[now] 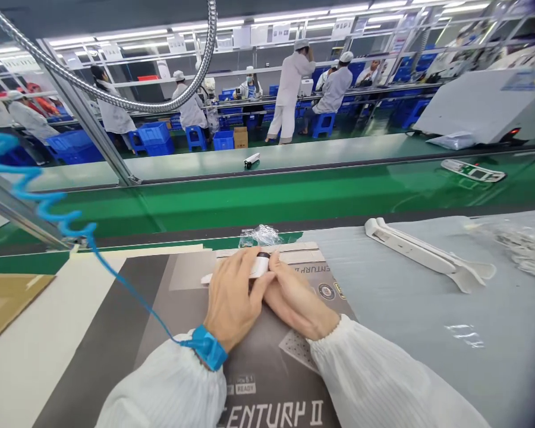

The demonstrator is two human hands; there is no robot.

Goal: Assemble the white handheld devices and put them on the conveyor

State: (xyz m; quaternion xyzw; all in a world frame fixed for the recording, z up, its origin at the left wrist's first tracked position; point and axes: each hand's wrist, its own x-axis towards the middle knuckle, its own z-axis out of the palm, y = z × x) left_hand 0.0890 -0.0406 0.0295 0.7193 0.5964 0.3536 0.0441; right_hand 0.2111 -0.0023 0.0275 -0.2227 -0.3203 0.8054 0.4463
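Note:
My left hand (232, 297) lies over a white plastic device with a black end (259, 266), its fingers curled across the body. From the other side my right hand (294, 297) closes on the same device, thumb and fingers pressed near the black end. Most of the device is hidden under my hands; a thin white tip shows left of the left fingers. Both hands are above a printed cardboard sheet (274, 380) marked "CENTURY II". A blue wrist strap (210, 348) with a coiled cord is around my left wrist.
Two long white plastic pieces (410, 246) lie on the grey foam sheet (396, 333) at right, near a bag of small white parts (528, 244). Crumpled clear plastic (262, 236) sits beyond my hands. A green conveyor (294, 199) carries a white shell (472, 171). Co-workers sit and stand behind.

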